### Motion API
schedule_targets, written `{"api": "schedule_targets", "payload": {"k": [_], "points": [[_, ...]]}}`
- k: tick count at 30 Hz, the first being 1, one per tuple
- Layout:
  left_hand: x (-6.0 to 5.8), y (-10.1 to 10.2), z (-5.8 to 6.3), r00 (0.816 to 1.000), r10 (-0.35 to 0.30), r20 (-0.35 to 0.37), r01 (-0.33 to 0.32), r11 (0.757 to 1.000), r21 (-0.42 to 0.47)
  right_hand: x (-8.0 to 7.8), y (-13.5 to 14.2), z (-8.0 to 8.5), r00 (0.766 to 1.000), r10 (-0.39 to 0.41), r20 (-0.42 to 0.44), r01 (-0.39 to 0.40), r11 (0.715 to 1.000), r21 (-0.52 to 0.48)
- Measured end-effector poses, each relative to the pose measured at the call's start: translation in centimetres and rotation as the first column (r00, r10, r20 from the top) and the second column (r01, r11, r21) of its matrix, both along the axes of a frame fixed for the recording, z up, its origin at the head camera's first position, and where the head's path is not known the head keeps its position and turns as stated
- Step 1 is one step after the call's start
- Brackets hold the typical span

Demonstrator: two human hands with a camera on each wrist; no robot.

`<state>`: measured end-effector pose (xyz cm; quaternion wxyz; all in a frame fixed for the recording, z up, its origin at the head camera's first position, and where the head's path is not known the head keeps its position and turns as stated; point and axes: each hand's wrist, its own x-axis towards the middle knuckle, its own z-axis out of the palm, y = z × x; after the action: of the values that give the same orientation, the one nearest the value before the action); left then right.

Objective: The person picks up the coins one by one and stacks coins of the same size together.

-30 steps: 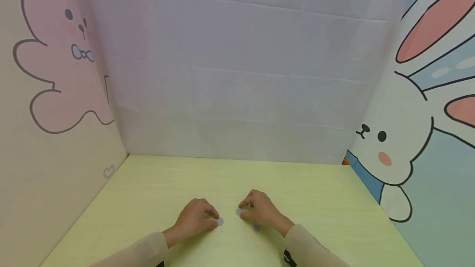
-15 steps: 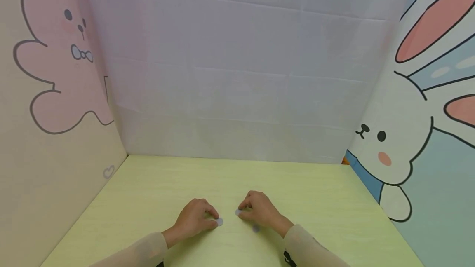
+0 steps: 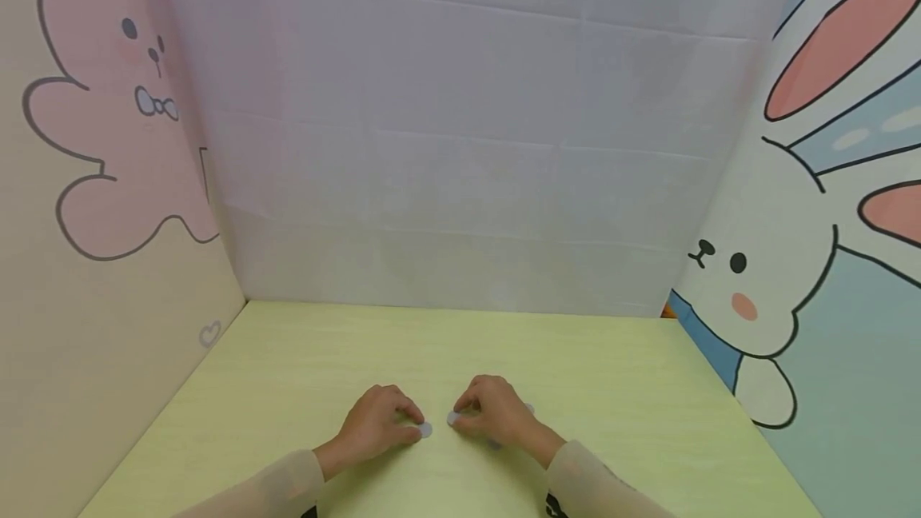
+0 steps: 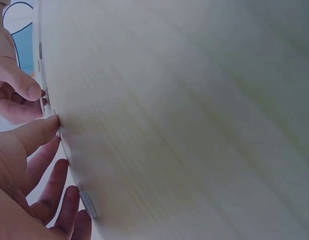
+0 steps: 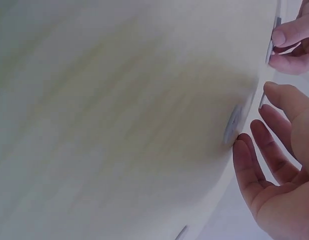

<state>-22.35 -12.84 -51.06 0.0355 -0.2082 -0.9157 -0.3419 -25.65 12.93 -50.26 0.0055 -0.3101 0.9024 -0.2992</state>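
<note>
My left hand pinches a small flat grey disc between thumb and forefinger, low over the yellow-green table. Across a narrow gap, my right hand pinches a similar disc by its edge, also with thumb and forefinger. One more grey disc lies on the table beneath the right hand's other fingers. Past the knuckles of that hand, part of another disc peeks out. Near the left hand's lower fingers sits a short stack of thin grey pieces, which the hand hides in the head view.
A pale wrinkled sheet rises along the table's far edge. The left wall has a pink cartoon animal, the right wall a white cartoon rabbit. Another thin disc shows at the bottom of the right wrist view.
My right hand has moved left and a little nearer with its disc, closer to the left one. A disc behind its knuckles has come into sight. The left hand stays put.
</note>
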Motion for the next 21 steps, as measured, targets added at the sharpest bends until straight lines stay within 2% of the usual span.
{"api": "schedule_targets", "payload": {"k": [13,21], "points": [[-0.4,-0.1,-0.1,1.000,-0.022,0.012,0.022,1.000,0.015,1.0,-2.2,0.2,1.000,-0.012,-0.026,0.012,1.000,-0.007],[-0.5,-0.2,-0.4,1.000,-0.006,0.008,0.006,1.000,0.003,1.5,-3.4,0.2,1.000,-0.015,-0.020,0.015,1.000,0.002]]}}
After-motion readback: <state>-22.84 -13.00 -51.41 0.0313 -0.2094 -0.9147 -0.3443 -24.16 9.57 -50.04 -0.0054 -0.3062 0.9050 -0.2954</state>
